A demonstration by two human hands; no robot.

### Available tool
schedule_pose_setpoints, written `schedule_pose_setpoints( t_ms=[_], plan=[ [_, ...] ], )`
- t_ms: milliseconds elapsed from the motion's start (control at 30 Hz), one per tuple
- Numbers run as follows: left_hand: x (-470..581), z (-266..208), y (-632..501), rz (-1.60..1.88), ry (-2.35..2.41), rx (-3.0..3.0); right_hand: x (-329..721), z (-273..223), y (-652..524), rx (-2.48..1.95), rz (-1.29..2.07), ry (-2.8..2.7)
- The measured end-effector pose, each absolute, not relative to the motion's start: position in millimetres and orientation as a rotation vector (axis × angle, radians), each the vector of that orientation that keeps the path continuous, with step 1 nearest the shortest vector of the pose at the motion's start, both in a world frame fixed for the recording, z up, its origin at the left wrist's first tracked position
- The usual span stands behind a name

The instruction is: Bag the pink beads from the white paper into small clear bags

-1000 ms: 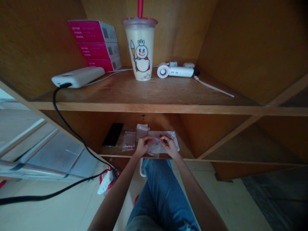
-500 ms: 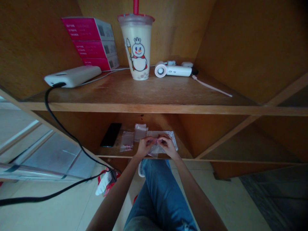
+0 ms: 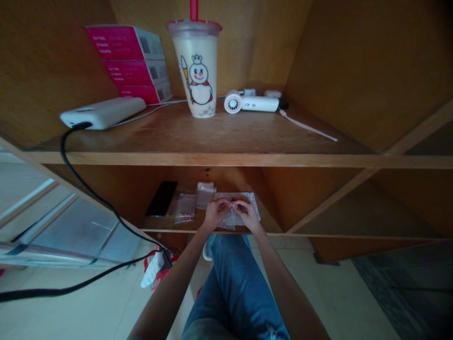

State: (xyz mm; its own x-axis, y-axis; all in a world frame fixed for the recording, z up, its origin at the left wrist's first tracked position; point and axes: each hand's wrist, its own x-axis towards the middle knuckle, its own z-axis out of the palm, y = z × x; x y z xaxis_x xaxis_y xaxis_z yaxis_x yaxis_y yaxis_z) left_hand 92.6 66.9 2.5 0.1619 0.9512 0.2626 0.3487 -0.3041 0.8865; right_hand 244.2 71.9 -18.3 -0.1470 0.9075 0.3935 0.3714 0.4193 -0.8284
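Note:
In the lower compartment my left hand (image 3: 217, 211) and my right hand (image 3: 247, 212) meet, fingertips pinched close together. Between them is a small clear plastic bag (image 3: 230, 221), with something pinkish at the fingertips that is too small to make out. Beneath my hands lies a pale printed sheet or packet (image 3: 254, 200), partly covered. Left of my left hand is a small stack of clear zip bags (image 3: 205, 194). Further left, other clear zip bags (image 3: 185, 208) show small reddish pieces at their lower edge.
A black phone (image 3: 162, 199) lies at the compartment's left. On the upper shelf (image 3: 226, 137) stand a lidded drink cup (image 3: 200, 71), pink boxes (image 3: 123, 61), a white power bank (image 3: 104, 113) and a handheld fan (image 3: 253, 104). A black cable (image 3: 95, 196) hangs down at the left.
My hands stay together over the compartment, with slight finger movement at the plastic bag, whose lower part has shifted a little. The whole view has moved slightly.

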Motion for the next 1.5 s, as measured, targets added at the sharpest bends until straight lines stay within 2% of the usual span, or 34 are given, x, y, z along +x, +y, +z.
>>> schedule_pose_setpoints(
  t_ms=[333,600,767,1000,1233,1400,1500],
  plan=[
    [85.5,-5.6,56.5,1.367,1.444,1.636,246.2,-18.7,72.0,-1.119,0.852,-1.527],
    [77.1,-2.0,58.0,1.406,1.427,1.562,244.8,-11.9,69.5,-1.136,0.880,-1.484],
    [48.4,4.1,80.6,1.624,1.478,1.336,245.8,-12.3,70.8,-1.122,0.922,-1.435],
    [12.5,14.7,96.8,1.645,1.539,1.053,245.6,-14.5,72.0,-1.115,0.943,-1.422],
    [-38.7,3.8,80.8,1.487,1.819,1.095,246.7,-15.6,73.2,-1.112,0.937,-1.455],
    [-44.9,0.9,61.2,1.203,2.199,1.545,247.0,-14.7,72.1,-1.113,0.928,-1.456],
    [-35.3,1.2,54.0,1.168,2.310,1.817,246.4,-14.3,71.7,-1.117,0.920,-1.456]
  ],
)
